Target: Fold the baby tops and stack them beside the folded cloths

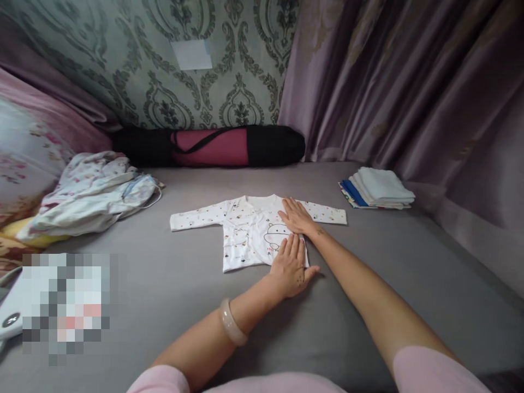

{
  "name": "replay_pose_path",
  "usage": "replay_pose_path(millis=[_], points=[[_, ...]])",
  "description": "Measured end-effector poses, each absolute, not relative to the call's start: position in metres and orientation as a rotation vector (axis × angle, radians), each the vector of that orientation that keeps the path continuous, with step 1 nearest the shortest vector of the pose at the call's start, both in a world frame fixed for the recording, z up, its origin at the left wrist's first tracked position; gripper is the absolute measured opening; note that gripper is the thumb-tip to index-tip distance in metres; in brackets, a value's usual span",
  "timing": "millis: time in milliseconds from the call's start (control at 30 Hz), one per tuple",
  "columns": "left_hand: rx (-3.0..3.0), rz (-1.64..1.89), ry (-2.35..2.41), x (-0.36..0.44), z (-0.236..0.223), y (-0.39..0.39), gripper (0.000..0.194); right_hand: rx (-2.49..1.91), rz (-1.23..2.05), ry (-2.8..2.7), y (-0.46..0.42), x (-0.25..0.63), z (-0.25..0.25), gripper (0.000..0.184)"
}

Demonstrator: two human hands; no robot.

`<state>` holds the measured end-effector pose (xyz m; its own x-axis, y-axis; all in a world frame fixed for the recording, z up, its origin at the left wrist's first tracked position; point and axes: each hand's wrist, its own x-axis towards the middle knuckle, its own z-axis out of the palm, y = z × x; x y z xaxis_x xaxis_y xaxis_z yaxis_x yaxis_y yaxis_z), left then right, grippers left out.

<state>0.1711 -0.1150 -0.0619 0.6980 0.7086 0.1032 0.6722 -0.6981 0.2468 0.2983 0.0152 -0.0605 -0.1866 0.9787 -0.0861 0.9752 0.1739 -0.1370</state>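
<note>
A small white baby shirt (245, 234) with long sleeves lies spread flat, its sleeves stretched out to both sides. It has a scattered print and a cartoon animal face on the chest. My left hand (292, 266) rests flat on the lower right part of the shirt, fingers extended, thumb out past the side edge. Above it, my right hand (297, 216) lies flat near the right shoulder, fingers stretched toward the neckline. Both palms press on the fabric, and neither hand grips it. Part of the cartoon print is covered by my fingers.
The shirt lies on a grey sheet (184, 305). A folded stack of cloths (380, 185) sits at the right, a loose pile of clothes (94, 191) at the left. A long black and red bag (213, 146) lies along the wall. A pixelated patch (65, 300) hides something at lower left.
</note>
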Motion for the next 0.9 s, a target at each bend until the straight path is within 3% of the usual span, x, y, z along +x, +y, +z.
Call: replay_pose_path(millis=[233,367,467,600,767,900], points=[[2.657,0.195,0.789,0.151,-0.039,-0.157,0.086,-1.988,0.216,-2.412,0.014,0.299,-0.061,0.07],[2.571,0.271,0.552,0.119,-0.018,-0.15,0.066,-2.009,0.153,-2.396,0.008,0.287,-0.049,0.066],[2.499,0.437,1.035,0.091,-0.019,-0.127,0.052,-1.977,0.145,-2.355,-0.002,0.263,-0.045,0.065],[2.477,0.315,1.625,0.054,-0.042,-0.101,0.056,-1.968,0.323,-2.321,-0.019,0.227,-0.052,0.068],[2.458,0.117,1.632,0.026,-0.061,-0.101,0.065,-1.964,0.263,-2.301,-0.032,0.213,-0.06,0.068],[2.461,0.161,1.565,0.015,-0.063,-0.106,0.064,-1.941,0.262,-2.351,-0.041,0.215,-0.058,0.068]])
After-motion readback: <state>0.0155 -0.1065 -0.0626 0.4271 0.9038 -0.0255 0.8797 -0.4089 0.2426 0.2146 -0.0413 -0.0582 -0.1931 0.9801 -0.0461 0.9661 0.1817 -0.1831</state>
